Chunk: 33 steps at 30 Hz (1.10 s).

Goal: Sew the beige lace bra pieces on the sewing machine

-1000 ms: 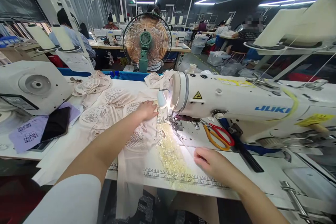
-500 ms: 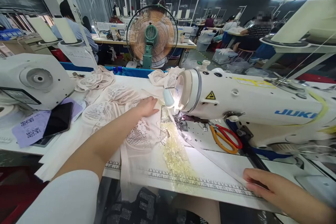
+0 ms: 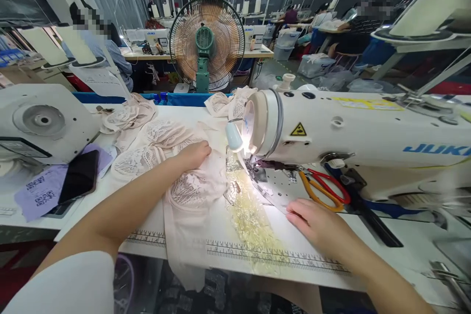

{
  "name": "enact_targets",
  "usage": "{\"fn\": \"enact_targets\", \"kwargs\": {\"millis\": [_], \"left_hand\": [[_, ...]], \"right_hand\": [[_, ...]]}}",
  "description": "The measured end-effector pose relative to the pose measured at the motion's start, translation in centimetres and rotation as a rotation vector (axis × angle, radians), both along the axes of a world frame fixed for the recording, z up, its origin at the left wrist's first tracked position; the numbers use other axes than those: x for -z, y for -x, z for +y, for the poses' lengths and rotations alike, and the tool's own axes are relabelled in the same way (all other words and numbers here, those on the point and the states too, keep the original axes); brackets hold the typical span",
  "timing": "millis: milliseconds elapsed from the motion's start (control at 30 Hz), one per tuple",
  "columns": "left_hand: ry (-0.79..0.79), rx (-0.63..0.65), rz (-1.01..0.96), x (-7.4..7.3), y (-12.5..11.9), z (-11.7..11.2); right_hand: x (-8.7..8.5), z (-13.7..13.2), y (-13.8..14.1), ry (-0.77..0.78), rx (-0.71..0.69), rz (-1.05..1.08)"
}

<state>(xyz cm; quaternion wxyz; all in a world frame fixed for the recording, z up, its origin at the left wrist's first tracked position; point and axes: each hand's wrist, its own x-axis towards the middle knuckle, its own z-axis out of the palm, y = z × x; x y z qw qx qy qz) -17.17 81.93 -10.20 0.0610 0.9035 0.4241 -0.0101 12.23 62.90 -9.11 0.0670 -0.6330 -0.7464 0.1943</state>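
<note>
My left hand (image 3: 193, 154) lies on a beige lace garment (image 3: 195, 189), left of the needle, with its fingers curled down into the fabric. The garment hangs over the table's front edge. My right hand (image 3: 316, 223) rests flat on the white table in front of the machine bed, fingers stretched out and together, holding nothing I can make out. A white Juki sewing machine (image 3: 331, 132) stands across the right side, its lamp (image 3: 234, 137) lit over the needle area (image 3: 257, 169). A heap of pale yellow trimmings (image 3: 253, 225) lies between my hands.
Orange and red scissors (image 3: 324, 191) lie on the machine bed behind my right hand. A black phone (image 3: 79, 176) and purple QR papers (image 3: 37, 191) sit at the left by another machine (image 3: 40, 122). More lace pieces (image 3: 128, 115), a fan (image 3: 206, 41) and seated workers are behind.
My right hand went out to the right along the table edge, then came back close to the machine bed. My left hand slid slightly left and its fingers curled, bunching the lace garment.
</note>
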Motion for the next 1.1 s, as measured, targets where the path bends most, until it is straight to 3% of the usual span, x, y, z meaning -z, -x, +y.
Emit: {"fn": "enact_targets", "kwargs": {"millis": [133,233,333,433,600,733,867,967,1100], "left_hand": [[0.065,0.05,0.006,-1.1,2.6,-3.7],[0.154,0.124,-0.031,-1.7,3.6,-7.0],[0.252,0.177,-0.187,-2.1,4.7,-9.3],[0.169,0.096,-0.29,-2.1,6.2,-9.5],[-0.018,0.1,-0.037,-0.2,7.2,-10.3],[-0.232,0.088,-0.028,1.4,6.3,-15.2],[-0.346,0.171,-0.055,1.5,6.0,-19.7],[-0.328,0.318,-0.118,1.0,6.1,-19.7],[-0.341,0.307,-0.233,0.3,6.7,-16.7]], "right_hand": [[-0.4,0.2,-1.4,0.068,-0.026,0.095],[1.3,0.1,-3.2,0.096,-0.011,0.094],[3.2,0.0,-4.3,0.06,-0.02,0.056],[4.6,-0.2,-5.0,-0.041,-0.012,-0.001],[5.9,-2.0,-6.0,-0.325,0.039,-0.135],[4.6,-5.0,-5.3,-0.368,0.068,-0.116],[2.1,-7.0,-5.1,-0.328,0.25,-0.163],[1.0,-7.7,-6.9,-0.3,0.433,-0.219],[0.7,-6.9,-9.2,-0.239,0.568,-0.276]]}}
